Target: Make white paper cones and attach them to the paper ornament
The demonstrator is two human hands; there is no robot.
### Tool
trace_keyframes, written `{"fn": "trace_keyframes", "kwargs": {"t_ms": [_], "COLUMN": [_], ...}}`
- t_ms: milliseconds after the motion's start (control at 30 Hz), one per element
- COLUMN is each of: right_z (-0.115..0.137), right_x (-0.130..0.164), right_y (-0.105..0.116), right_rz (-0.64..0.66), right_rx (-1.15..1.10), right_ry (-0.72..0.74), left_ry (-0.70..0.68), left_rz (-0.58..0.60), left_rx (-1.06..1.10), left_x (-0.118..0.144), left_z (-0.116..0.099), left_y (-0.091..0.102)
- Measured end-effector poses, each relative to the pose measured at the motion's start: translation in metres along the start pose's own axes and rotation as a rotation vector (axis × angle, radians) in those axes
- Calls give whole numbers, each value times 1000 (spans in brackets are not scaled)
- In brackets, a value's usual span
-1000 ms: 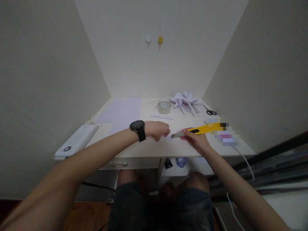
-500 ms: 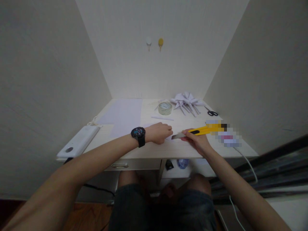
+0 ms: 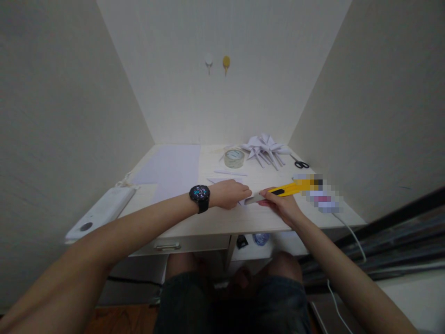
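Near the front of the desk [image 3: 194, 223], the right hand [image 3: 283, 207] is closed around a yellow knife [image 3: 292, 188], thumb on top near the root of the bared blade [image 3: 254, 199]. Just beside it, the left hand [image 3: 231, 194] lies with curled fingers over a small paper [image 3: 242, 202]; whether it grips the paper or only presses on it cannot be told.

The blade's tip is very close to the left fingers, so a slip of the right hand, or a sudden give in the paper, could cut them. Loose pressure from the left hand could let the paper skid or crease. With so much blade out, a sideways twist might snap it.

The knife's long axis runs mostly across the desk; the tip points to the person's left and slightly toward the body, the butt to the right.

Farther off lie a thin strip [image 3: 230, 173], then scissors [image 3: 301, 164] at the right, tape [image 3: 234, 158] and folded paper shapes [image 3: 264, 149].
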State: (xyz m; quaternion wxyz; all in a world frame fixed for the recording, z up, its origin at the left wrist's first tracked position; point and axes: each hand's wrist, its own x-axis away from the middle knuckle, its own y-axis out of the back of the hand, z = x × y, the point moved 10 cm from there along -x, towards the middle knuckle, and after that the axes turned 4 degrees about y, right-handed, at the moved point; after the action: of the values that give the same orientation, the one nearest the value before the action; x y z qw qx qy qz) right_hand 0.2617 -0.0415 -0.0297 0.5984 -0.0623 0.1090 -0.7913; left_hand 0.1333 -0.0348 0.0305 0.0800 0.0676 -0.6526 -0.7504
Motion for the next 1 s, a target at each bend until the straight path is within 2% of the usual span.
{"fn": "trace_keyframes", "kwargs": {"t_ms": [300, 600, 800, 1000], "right_z": [0, 2, 4, 8], "right_x": [-1, 1, 5, 6], "right_y": [2, 8, 7, 7], "right_rz": [11, -58, -29, 8], "right_rx": [8, -85, -90, -141], "right_ry": [6, 10, 26, 31], "left_ry": [-55, -61, -18, -54], "left_rz": [-21, -35, 15, 32], "left_rx": [11, -78, -70, -10], "left_x": [-8, 5, 11, 8], "left_z": [-2, -4, -8, -20], "left_y": [0, 0, 4, 9]}}
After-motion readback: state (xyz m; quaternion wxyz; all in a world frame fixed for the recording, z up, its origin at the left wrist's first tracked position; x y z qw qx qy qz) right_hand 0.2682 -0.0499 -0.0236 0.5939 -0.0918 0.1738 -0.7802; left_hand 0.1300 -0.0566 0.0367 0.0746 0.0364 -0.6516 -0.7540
